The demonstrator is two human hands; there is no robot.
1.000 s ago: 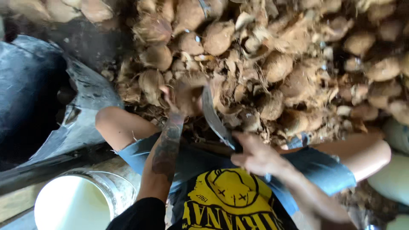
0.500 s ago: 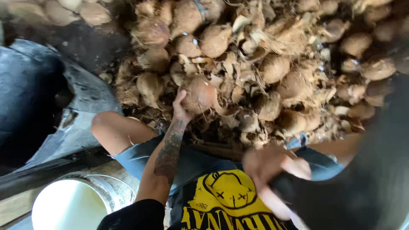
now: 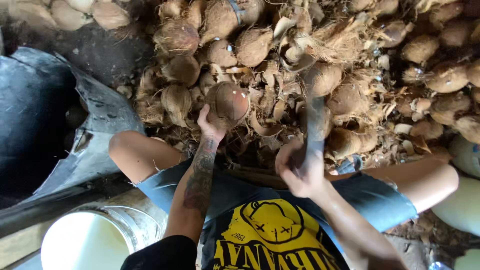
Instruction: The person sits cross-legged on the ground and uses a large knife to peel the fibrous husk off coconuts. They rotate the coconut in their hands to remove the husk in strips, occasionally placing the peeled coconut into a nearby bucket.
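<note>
Two hands work: the left hand has lifted its clamped husked coconut higher over the coconut pile, while the right hand, gripping the blurred blade, has swung back in, nearer the coconut.

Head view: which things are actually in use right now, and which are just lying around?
In use:
left hand holding one coconut
right hand gripping a blurred blade

Lying about:
coconut pile
husk scraps
white bucket
dark sheet

left hand raised cupped, right hand clenched
</note>
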